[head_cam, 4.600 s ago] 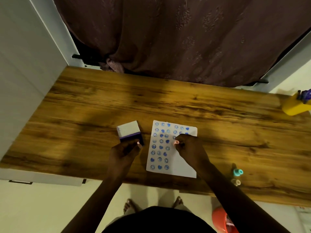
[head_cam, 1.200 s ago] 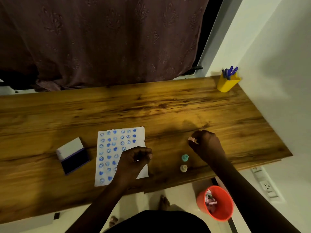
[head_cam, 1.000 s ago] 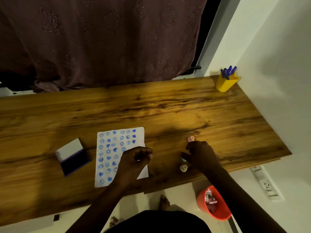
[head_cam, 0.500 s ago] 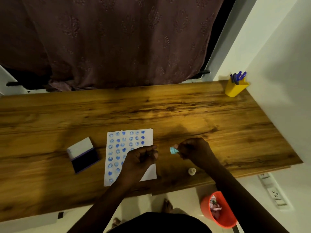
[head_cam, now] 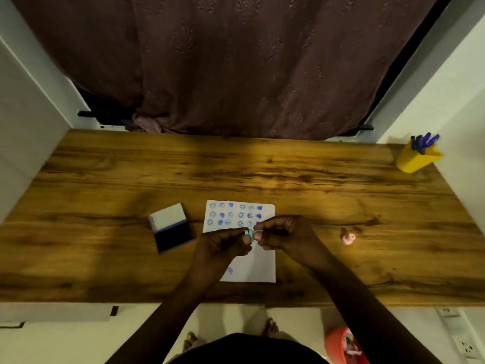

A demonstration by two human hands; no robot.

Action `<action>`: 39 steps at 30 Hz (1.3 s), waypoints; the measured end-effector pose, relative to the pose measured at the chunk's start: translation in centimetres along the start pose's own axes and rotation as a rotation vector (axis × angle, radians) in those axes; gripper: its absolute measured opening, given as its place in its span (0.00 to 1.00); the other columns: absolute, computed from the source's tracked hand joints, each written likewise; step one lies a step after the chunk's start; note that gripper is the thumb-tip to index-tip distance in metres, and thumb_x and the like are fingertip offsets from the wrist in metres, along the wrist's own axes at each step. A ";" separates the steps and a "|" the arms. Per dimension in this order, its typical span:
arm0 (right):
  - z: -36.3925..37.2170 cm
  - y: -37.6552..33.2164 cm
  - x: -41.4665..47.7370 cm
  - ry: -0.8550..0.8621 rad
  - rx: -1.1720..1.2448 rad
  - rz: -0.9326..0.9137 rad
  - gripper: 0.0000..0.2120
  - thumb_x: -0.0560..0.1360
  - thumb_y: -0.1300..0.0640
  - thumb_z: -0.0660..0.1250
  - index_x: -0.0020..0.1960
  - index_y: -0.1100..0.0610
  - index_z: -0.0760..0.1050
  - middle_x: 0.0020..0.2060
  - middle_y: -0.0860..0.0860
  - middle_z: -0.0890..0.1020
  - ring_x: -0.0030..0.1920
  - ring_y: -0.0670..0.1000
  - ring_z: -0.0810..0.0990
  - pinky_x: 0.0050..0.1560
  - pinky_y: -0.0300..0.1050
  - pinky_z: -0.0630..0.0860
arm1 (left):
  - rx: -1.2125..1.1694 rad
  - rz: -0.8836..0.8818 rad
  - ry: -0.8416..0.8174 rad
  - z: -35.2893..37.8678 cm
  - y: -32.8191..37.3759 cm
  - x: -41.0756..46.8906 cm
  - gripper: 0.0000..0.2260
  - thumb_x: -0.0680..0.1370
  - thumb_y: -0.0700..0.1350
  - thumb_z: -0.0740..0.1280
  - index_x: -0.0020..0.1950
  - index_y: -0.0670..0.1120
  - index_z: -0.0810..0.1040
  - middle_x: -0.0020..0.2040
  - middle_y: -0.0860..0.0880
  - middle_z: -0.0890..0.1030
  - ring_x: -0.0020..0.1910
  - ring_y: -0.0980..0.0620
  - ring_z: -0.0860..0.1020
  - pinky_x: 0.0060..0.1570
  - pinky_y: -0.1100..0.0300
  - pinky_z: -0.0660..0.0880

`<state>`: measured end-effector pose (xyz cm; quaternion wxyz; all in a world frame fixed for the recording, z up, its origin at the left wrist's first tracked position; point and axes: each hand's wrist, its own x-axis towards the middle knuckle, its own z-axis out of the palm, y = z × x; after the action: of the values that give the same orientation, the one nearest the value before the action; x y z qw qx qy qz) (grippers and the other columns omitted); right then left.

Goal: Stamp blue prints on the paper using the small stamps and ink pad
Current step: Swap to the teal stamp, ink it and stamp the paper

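Observation:
A white paper [head_cam: 258, 266] with rows of blue prints lies on the wooden table [head_cam: 262, 174]. Above its middle, my left hand [head_cam: 223, 244] and my right hand [head_cam: 284, 233] meet, both pinching a small teal stamp [head_cam: 250, 234] between their fingertips. The hands hide the middle rows of prints. An open ink pad [head_cam: 172, 231], dark blue with its white lid folded back, sits just left of the paper. A pink stamp [head_cam: 347, 237] lies on the table to the right of my right hand.
A yellow holder with blue pens [head_cam: 417, 156] stands at the table's far right corner. A dark curtain [head_cam: 236, 61] hangs behind the table. An orange bin [head_cam: 341, 346] stands on the floor under the right front edge.
My right hand set down the pink stamp, picked up the teal stamp and carried it left over the paper. My left hand rose off the paper and now pinches the teal stamp too.

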<state>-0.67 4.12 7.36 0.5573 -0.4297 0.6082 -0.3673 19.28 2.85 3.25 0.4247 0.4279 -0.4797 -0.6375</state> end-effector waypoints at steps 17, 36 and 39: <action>12.8 -0.5 7.7 -0.061 -0.725 -0.369 0.08 0.75 0.53 0.76 0.54 0.50 0.84 0.49 0.46 0.88 0.46 0.42 0.84 0.44 0.28 0.73 | 0.017 0.020 0.426 -13.3 -0.5 -3.8 0.14 0.74 0.46 0.75 0.59 0.46 0.86 0.52 0.46 0.89 0.50 0.44 0.88 0.50 0.50 0.85; 19.0 1.6 11.4 -0.156 -1.029 -0.367 0.16 0.80 0.58 0.69 0.67 0.56 0.80 0.65 0.56 0.82 0.66 0.57 0.80 0.66 0.48 0.76 | 0.007 -0.017 0.471 -17.3 -1.5 -4.5 0.10 0.79 0.39 0.72 0.60 0.44 0.85 0.52 0.45 0.89 0.52 0.45 0.88 0.47 0.55 0.85; 19.2 1.7 11.4 -0.155 -1.042 -0.367 0.16 0.80 0.58 0.69 0.67 0.55 0.79 0.65 0.56 0.82 0.66 0.57 0.80 0.67 0.49 0.77 | 0.035 -0.014 0.451 -16.9 -1.5 -4.3 0.11 0.80 0.38 0.71 0.62 0.42 0.84 0.53 0.46 0.89 0.52 0.46 0.88 0.48 0.57 0.85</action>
<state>18.13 -5.25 -0.41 0.2410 -0.7731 0.5817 -0.0762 36.41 2.98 -0.55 0.5092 0.5701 -0.3805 -0.5204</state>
